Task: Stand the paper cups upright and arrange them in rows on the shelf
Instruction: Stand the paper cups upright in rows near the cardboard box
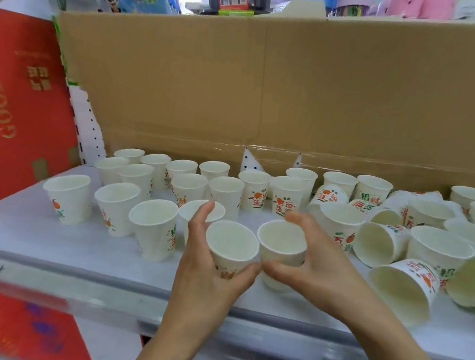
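paper cups (156,238), smooth white tapered, left hand (207,273) grips one upright, right hand (315,273) another, glossy shelf (29,235)

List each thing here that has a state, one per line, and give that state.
Left-hand cup, upright, held.
Right-hand cup, upright, held.
Left hand, grips the left-hand cup.
Right hand, grips the right-hand cup.
Cups on the left, upright, in rows.
Cups on the right, jumbled, several on their sides.

Bare shelf (29,238) is left along the front edge. The back is closed by a cardboard wall (246,86), the left by a red box (4,107), the right by toppled cups (401,285).
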Demonstrator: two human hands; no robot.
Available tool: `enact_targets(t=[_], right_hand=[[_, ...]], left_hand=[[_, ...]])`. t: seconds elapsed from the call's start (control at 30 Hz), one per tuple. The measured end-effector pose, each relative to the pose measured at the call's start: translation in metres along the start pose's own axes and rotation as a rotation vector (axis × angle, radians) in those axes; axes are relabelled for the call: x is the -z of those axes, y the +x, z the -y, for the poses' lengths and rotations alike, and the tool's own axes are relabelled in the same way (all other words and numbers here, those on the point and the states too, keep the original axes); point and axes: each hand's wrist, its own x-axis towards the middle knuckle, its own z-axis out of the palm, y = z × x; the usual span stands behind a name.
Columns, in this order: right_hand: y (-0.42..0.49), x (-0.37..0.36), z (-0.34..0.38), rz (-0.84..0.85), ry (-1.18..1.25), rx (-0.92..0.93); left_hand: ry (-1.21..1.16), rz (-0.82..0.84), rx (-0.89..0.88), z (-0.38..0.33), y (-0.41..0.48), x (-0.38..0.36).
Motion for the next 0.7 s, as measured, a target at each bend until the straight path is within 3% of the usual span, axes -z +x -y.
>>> enact_targets(t=[0.3,0.5,0.6,0.7], right_hand=[[0.009,-0.017,-0.001,-0.017,-0.093,0.027],[-0.045,0.032,-0.008,-0.092,-0.238,0.239],[-0.068,0.074,-0.024,-0.179,-0.258,0.279],[-0.074,0.118,-0.045,-0.293,-0.315,0.248]], left_hand=[[0.194,-0.050,-0.128,0.012,0.018,0.011],[0.551,-0.233,-0.244,0.004,0.000,0.011],[0.453,-0.304,-0.369,-0.022,-0.013,-0.004],[0.209,-0.097,-0.439,-0.056,-0.027,-0.044]])
